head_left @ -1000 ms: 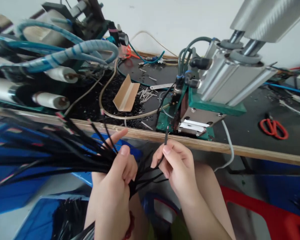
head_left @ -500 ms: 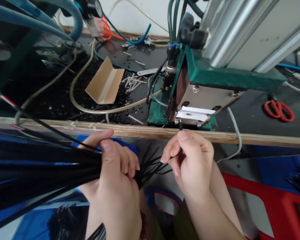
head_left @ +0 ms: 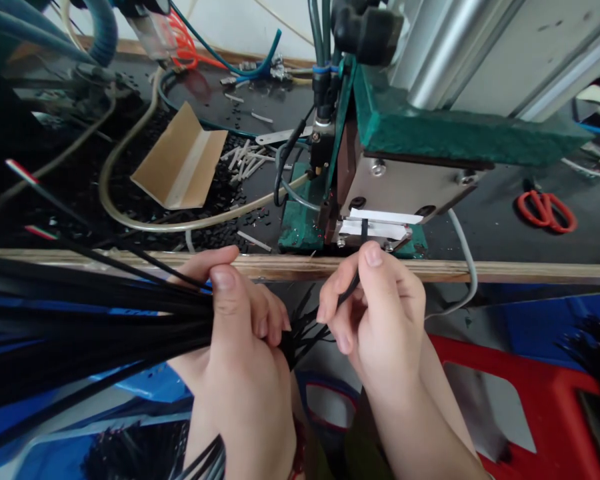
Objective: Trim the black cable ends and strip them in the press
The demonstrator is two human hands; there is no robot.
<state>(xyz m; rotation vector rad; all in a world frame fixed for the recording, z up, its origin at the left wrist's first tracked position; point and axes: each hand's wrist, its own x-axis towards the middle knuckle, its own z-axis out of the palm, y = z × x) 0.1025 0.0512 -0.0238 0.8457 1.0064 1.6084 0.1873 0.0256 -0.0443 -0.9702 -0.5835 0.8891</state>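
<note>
The left hand (head_left: 240, 353) has its grip clamped on a thick bundle (head_left: 95, 320) of black wires, thumb on top and fingers curled beneath. The bundle fans out to the left, below the near edge of the table (head_left: 530, 272), and its short ends stick out to the right of the fist. A few of its far tips show red and white cores.

The right hand (head_left: 380, 320) is just right of the left, near it but apart. Its grip is pinched together on a single black wire (head_left: 364, 230), between thumb and forefinger. This wire runs up from the fingers over the table edge, and its tip lies across the white plate (head_left: 395, 224) at the front of the press (head_left: 430, 133), under the steel block. The thumb tip nearly touches the plate.

The press has a green frame and silver cylinders above, and stands at the near edge of the table. Left of it lie a folded piece of cardboard (head_left: 180, 160), a pale hose (head_left: 130, 212), black scraps (head_left: 205, 200) and short white tube pieces (head_left: 245, 159). Red scissors (head_left: 545, 210) lie to the right, well apart. A grey cable (head_left: 469, 267) drops over the table edge beside the right hand. Below are a red stool (head_left: 530, 400) and a blue bin (head_left: 145, 390).
</note>
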